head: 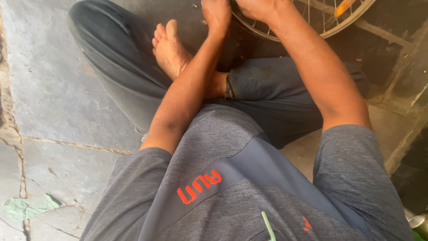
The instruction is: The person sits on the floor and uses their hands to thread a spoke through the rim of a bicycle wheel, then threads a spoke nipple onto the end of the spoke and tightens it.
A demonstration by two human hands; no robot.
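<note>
At the top centre of the frame, the left hand (216,13) and right hand (254,8) are both resting on a spoked bicycle wheel (312,24), though their grip is cut off and I cannot tell it. A bare foot (171,49) is lying just left of them on the stone floor (49,89).

The floor (53,89) is made of grey stone slabs, worn and stained, with cracked, crumbling joints running between them. A scrap of pale green paper (29,206) lies in one joint at the lower left. Daylight falls softly — brighter on the left slabs, darker toward the upper right, where a raised stone edge (403,143) runs.
</note>
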